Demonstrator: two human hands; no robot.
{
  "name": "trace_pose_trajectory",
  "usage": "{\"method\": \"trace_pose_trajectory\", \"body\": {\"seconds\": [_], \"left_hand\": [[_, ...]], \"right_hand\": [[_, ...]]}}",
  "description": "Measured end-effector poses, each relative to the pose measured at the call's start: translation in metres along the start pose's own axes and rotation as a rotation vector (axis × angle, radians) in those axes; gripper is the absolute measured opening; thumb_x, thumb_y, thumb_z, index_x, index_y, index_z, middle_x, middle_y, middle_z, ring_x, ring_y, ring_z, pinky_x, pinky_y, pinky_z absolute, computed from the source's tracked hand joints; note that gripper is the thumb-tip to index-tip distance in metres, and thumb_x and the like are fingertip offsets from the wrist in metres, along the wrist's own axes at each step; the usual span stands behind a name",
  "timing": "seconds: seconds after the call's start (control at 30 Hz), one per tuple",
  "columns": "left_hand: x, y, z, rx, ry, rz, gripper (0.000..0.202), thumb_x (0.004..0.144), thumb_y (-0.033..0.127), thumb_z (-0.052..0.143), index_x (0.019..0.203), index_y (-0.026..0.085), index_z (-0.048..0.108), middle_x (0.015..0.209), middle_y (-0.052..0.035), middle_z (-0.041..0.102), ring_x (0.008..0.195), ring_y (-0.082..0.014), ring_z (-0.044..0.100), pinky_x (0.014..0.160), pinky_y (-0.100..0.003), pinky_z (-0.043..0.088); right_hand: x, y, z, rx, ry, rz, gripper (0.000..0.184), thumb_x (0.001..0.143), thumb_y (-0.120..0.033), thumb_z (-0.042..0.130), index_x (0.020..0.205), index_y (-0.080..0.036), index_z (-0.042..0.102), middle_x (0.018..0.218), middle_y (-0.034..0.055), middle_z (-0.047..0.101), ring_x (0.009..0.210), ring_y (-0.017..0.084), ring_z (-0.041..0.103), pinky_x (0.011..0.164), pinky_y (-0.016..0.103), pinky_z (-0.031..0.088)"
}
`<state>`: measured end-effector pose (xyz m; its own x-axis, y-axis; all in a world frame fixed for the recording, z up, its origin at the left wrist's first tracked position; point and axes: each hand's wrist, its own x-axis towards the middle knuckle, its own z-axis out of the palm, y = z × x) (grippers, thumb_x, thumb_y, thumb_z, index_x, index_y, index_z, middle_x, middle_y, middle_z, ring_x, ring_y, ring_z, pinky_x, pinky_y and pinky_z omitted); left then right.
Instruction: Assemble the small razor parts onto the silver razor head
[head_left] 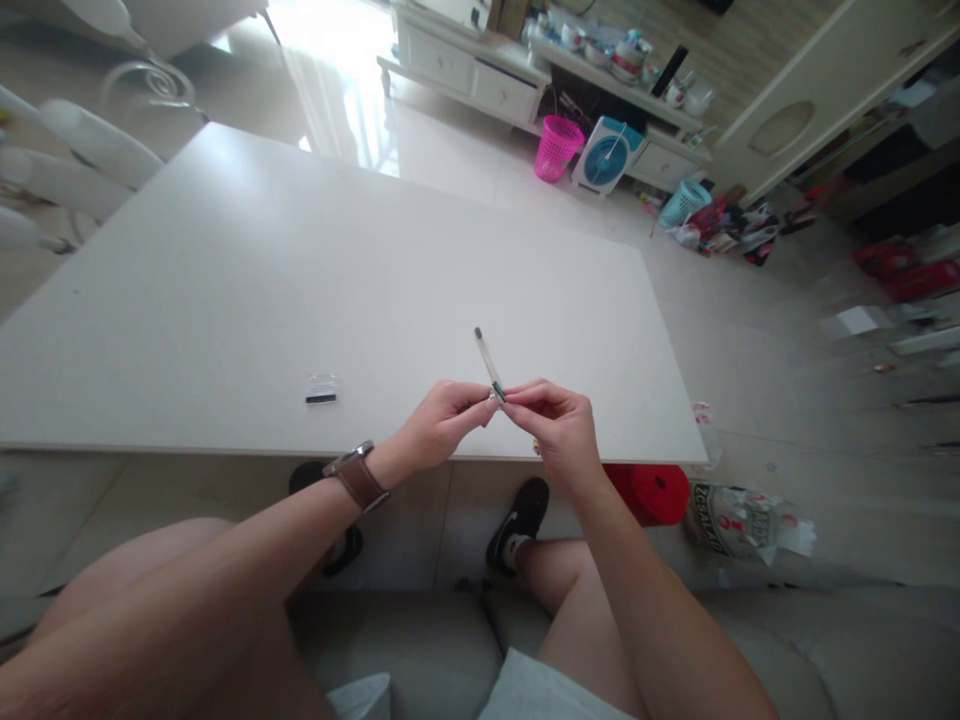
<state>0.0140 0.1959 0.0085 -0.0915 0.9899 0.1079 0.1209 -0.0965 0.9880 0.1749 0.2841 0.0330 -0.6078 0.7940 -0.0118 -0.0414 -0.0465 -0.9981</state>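
Over the near edge of a white table [315,280], my left hand [442,425] and my right hand [555,420] meet fingertip to fingertip. Both pinch the lower end of a thin clear pen [486,358], which slants up and to the left and has a dark tip. A brown-strapped watch sits on my left wrist. A small clear piece with a black strip [321,390] lies on the table to the left of my hands.
I sit on a grey sofa, legs under the table. A red container [656,492] and a printed bag [742,520] lie on the floor at right. Farther off are a pink basket [556,147], a blue fan [606,155] and white cabinets.
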Motion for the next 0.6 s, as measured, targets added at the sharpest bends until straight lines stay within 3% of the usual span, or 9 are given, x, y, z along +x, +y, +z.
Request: {"method": "trace_pose_trajectory", "body": {"seconds": [0.37,0.6], "left_hand": [[-0.0011,0.0018,0.0015,0.003,-0.064,0.054,0.039,0.102,0.044,0.048,0.077,0.016,0.058,0.074,-0.0005,0.055,0.071,-0.0152,0.048,0.068,-0.029,0.036],[-0.0022,0.0018,0.0021,0.014,-0.066,0.056,0.038,0.102,0.043,0.048,0.078,0.016,0.059,0.076,-0.0012,0.057,0.072,-0.0155,0.049,0.069,-0.029,0.038]], "right_hand": [[-0.0020,-0.0037,0.0006,-0.048,0.028,-0.064,0.018,0.071,-0.028,0.094,0.080,-0.026,0.078,0.083,0.0016,0.080,0.076,0.019,0.072,0.075,0.036,0.060],[-0.0035,-0.0022,-0.0028,-0.110,0.001,-0.099,0.014,0.075,-0.028,0.091,0.080,-0.026,0.078,0.084,0.0020,0.081,0.082,0.021,0.073,0.080,0.038,0.059]]}}
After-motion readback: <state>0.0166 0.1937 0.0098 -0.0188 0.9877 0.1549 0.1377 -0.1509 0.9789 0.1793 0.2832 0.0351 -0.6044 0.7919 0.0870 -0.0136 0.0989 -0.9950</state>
